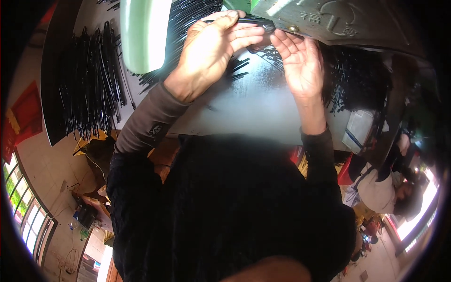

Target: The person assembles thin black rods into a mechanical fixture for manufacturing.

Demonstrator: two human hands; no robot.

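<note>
One piece apparently in progress: left hand [206, 51] pinching a black rod [253, 21] beside the metal machine housing [324, 21], well in from the worktop's [225, 124] near edge. Right hand [300, 63] at rod's end, fingers half-curled; grip unclear. Rod bundle [94, 80] toward left edge, rod pile [336, 89] toward right; finished share unknown.

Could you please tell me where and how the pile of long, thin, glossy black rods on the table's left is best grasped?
I'd grip a handful of the black rods at mid-length, coming from above on the left: they lie roughly parallel, running toward the person, so a grip would close across them, and the pale green, rounded panel appears near their far right.
</note>
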